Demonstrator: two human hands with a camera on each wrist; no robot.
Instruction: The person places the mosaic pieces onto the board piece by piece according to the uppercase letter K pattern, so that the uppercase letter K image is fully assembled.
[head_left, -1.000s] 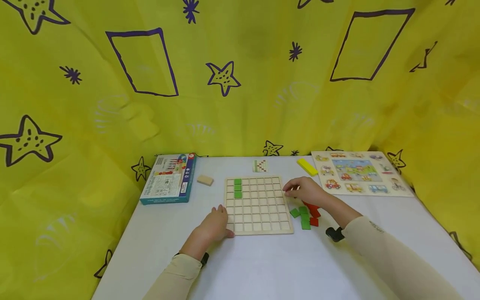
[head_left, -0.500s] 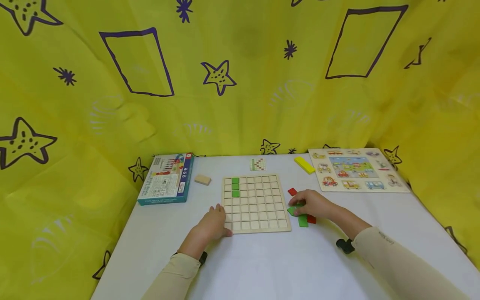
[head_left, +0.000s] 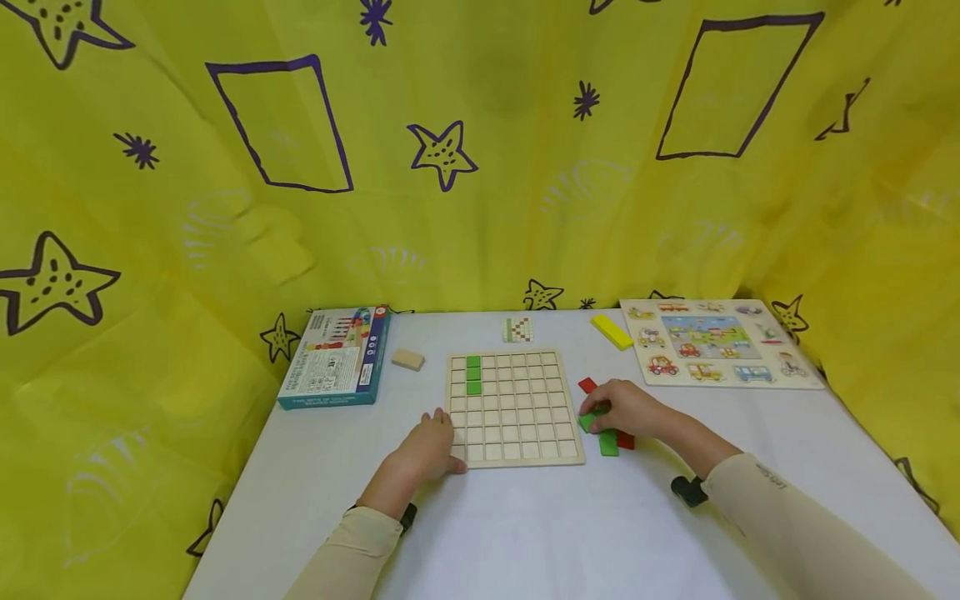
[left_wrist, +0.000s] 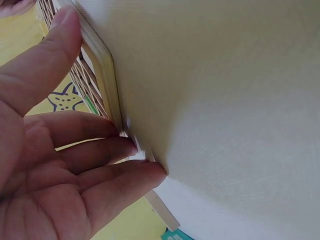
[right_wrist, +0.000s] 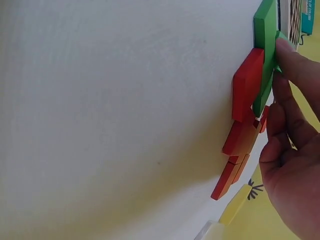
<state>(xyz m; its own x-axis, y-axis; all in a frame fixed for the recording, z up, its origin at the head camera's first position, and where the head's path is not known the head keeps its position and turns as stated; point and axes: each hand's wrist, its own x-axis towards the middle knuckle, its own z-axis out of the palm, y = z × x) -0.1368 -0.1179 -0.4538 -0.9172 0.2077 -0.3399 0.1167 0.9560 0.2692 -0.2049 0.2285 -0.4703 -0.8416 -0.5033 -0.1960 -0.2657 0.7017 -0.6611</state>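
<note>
A wooden grid board (head_left: 517, 463) lies in the middle of the table, with three green square tiles (head_left: 473, 375) in its second column from the left. My left hand (head_left: 423, 447) touches the board's near left corner, thumb at the near edge and fairly straight fingers along the left side. To the right of the board, my right hand (head_left: 626, 408) is over a loose pile of green and red tiles. In the right wrist view its thumb and fingers pinch a green tile (right_wrist: 280, 36) above another green tile (right_wrist: 266, 25). Several red tiles (right_wrist: 247, 85) lie beside them; the hand covers part of the pile.
A small pattern card (head_left: 517, 330) lies behind the board. At the back right are a yellow block (head_left: 612, 332) and a picture puzzle board (head_left: 720, 375). A plain wooden block (head_left: 408, 359) and a toy box (head_left: 330, 358) stand left. A yellow curtain (head_left: 510, 225) hangs behind.
My right hand has come from the board's right edge down to the tile pile, and it has closed on a green tile there. The left hand stays at the board's corner.
</note>
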